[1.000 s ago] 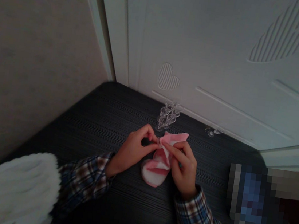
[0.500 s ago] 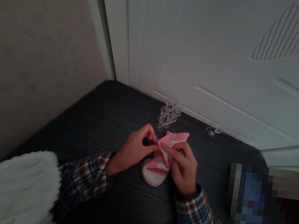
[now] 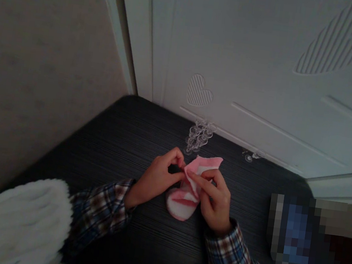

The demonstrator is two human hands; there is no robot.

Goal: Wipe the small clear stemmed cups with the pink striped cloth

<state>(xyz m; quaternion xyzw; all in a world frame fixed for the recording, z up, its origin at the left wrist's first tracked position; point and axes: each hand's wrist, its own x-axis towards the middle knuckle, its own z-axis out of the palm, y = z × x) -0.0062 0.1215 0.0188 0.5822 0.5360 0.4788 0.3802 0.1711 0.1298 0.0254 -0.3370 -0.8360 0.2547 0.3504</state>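
Note:
A pink and white cloth item (image 3: 182, 204), which looks like a small sock, lies on the dark tabletop (image 3: 106, 140) between my hands. My left hand (image 3: 157, 175) pinches its left edge between thumb and forefinger. On the other side, my right hand (image 3: 215, 198) grips the folded fabric, its forefinger stretched across the cloth toward my left fingertips. The cloth's upper end spreads out above my right hand, and its rounded end rests below. Whether something small sits between my left fingertips is too small to tell.
Behind the cloth lies a cluster of clear plastic pieces (image 3: 199, 136), with a few more (image 3: 250, 157) farther right by the white panel (image 3: 252, 64). A pixelated blue and dark object (image 3: 297, 234) is at the right. White fluffy fabric (image 3: 18, 219) covers the lower left.
The pink fold between my fingers has opened slightly to the left, and my left fingertips have shifted a little left with its edge. Both hands otherwise stay in place.

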